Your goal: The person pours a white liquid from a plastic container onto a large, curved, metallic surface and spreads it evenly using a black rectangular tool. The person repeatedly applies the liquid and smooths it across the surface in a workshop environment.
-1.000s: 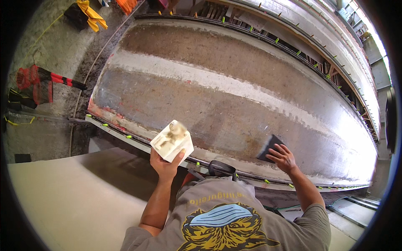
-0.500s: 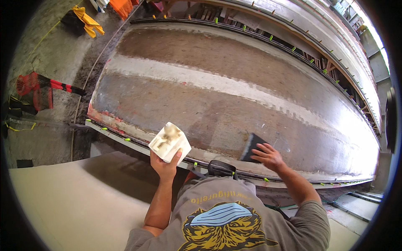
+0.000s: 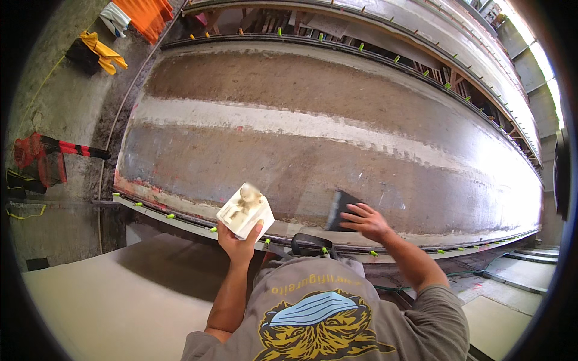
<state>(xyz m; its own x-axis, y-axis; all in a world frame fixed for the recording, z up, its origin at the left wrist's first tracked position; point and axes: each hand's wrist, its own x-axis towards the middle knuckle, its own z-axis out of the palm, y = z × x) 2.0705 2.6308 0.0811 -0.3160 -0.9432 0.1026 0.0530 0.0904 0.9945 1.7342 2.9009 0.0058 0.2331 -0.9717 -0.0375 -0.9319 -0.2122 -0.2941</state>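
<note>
Red-and-black mesh fabric lies to the left of the long table, the reference for all positions below. Yellow-and-black cloth lies beyond it, left of the table's far corner. Green pegs line the table's near edge.

Next to the right, the left hand is closed around a cream, box-shaped container, thumb on its side wall. The container is tilted above the table's near edge; brownish residue shows inside its open face.

Further right, a dark flat pad is over the table's near side. The right hand has its fingers extended across the pad; whether the thumb closes underneath cannot be told.

Judged from this arrangement, the step in hand is a pass of the pad across the table surface, with the container as supply or catch. The next move calls for the pad to be flat and evenly pressed against the table, and for the container to be steady. Full pad contact cannot be confirmed.
</note>
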